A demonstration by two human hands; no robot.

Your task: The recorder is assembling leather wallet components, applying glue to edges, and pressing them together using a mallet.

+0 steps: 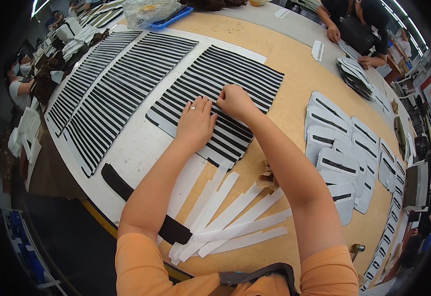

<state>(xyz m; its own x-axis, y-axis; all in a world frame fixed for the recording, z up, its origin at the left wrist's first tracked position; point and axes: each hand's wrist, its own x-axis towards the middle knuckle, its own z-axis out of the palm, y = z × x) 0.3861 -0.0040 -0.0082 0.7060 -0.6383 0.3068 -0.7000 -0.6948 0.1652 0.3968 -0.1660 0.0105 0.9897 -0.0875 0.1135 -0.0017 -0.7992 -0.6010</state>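
Note:
My left hand (196,124) lies with outstretched fingers on a panel of black and pale stripes (240,74), a ring on one finger. Just right of it, my right hand (234,101) is closed, fingertips down against the stripes; what it pinches, if anything, is hidden. White strips (235,217) fan out below the panel, beside a long black piece (176,228) passing under my left forearm. Two more striped sheets (121,89) lie to the left on a white board (151,153).
Grey pieces with black slots (336,163) cover the tabletop's right side (284,123). A crumpled brown item (267,177) is by my right arm. A blue tray (168,19) with plastic sits behind. A co-worker (353,34) works across the table; stacked pieces (353,79) lie near them.

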